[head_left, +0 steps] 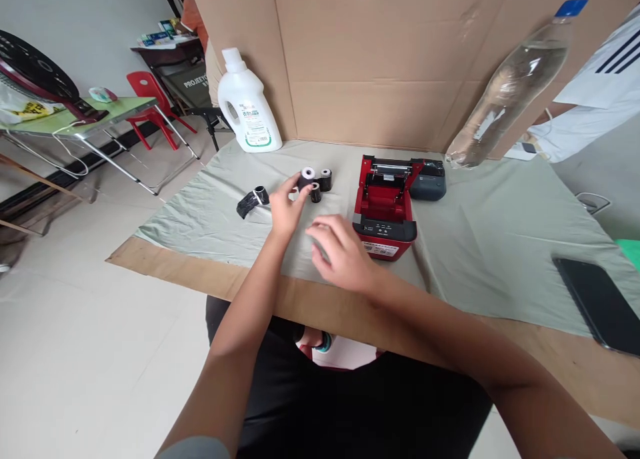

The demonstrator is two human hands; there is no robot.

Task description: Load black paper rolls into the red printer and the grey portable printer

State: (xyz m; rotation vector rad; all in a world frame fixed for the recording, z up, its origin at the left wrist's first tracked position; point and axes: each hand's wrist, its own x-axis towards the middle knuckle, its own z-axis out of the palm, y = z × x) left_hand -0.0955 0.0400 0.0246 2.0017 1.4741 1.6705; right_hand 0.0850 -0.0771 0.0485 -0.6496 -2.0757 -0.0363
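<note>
My left hand (286,211) has its thumb and fingers closed around a small roll of thermal paper (307,177) with dark wrapping and a white end. Close behind it, two more dark-wrapped paper rolls (326,180) stand on the cloth. To the left lies another roll (261,194) with loose black wrapping trailing from it. My right hand (343,251) hovers over the cloth with curled fingers, thumb apart, and nothing visible between them. Just to its right sits a red and black receipt printer (384,209), its lid raised and its red paper bay exposed.
A dark grey device (429,181) is beside the printer. A white detergent bottle (250,106) and a tall water bottle (515,89) stand against the cardboard panel (370,112). A black phone (600,302) lies at the right. Another person's white sleeve (607,89) shows behind.
</note>
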